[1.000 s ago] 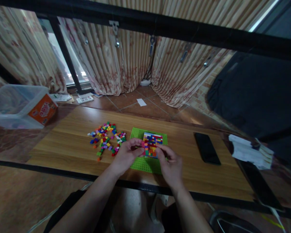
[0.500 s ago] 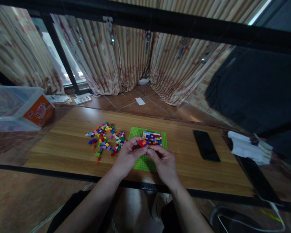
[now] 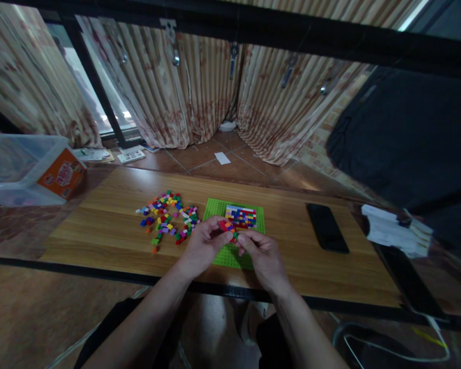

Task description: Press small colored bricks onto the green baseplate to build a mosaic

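Note:
Between finger and thumb, my left hand (image 3: 202,246) grips a small joined piece of toy building bricks (image 3: 226,225), mostly red with orange, purple and green bits. My right hand (image 3: 265,256) is closed in a pinch at the right end of this piece, by a green brick; its fingertips partly hide what they grip. Both hands are above a green studded baseplate (image 3: 230,258). Toward the far side of the plate sits a rectangular block of multicoloured bricks (image 3: 243,217), its near edge close behind my fingers.
Loose coloured bricks (image 3: 171,220) lie scattered left of the plate on the wooden table (image 3: 107,225). A black phone (image 3: 326,228) rests on the right. White papers (image 3: 388,230) and a dark device lie beyond the right end; a clear plastic box (image 3: 23,169) stands at far left.
My right hand has shifted slightly right and its fingers have turned, uncovering more of the held bricks and the block behind. My left hand stays nearly still. The view has tilted slightly.

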`<act>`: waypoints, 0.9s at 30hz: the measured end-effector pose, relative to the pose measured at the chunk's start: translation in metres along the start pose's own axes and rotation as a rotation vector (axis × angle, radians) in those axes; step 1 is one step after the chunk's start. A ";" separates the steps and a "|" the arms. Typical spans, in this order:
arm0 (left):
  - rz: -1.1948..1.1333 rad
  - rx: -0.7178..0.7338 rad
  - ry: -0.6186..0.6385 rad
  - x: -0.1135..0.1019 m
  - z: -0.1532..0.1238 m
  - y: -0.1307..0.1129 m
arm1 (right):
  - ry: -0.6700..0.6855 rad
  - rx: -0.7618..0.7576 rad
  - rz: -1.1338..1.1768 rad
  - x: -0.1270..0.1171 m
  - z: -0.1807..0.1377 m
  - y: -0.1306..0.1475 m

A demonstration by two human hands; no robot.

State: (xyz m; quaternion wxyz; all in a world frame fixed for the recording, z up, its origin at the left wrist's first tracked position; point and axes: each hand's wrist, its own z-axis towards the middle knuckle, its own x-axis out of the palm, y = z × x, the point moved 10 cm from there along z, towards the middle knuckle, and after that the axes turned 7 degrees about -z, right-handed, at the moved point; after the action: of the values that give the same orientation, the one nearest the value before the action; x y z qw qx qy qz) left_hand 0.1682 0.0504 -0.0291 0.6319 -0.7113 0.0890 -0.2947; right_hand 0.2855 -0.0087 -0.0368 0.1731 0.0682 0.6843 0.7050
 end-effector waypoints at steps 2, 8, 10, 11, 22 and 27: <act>-0.032 -0.008 -0.016 -0.002 0.000 0.001 | -0.027 0.002 0.003 -0.009 0.001 -0.001; -0.083 -0.044 -0.157 -0.022 0.002 0.010 | -0.264 0.013 -0.052 -0.065 0.003 -0.001; -0.059 -0.065 -0.209 -0.029 0.002 0.013 | -0.293 0.043 -0.074 -0.077 0.003 -0.007; -0.045 -0.076 -0.226 -0.032 0.002 0.014 | -0.289 0.057 -0.093 -0.079 0.003 -0.010; -0.048 -0.116 -0.221 -0.030 0.002 0.016 | -0.108 0.089 -0.278 -0.064 0.006 -0.030; -0.053 -0.132 -0.220 -0.030 0.001 0.017 | -0.136 0.107 -0.266 -0.065 0.007 -0.031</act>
State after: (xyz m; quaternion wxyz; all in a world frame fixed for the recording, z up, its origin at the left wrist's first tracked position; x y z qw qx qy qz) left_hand 0.1490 0.0631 -0.0542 0.5818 -0.7814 0.0194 -0.2249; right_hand 0.3533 -0.0238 -0.0579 0.3073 0.0337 0.7107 0.6319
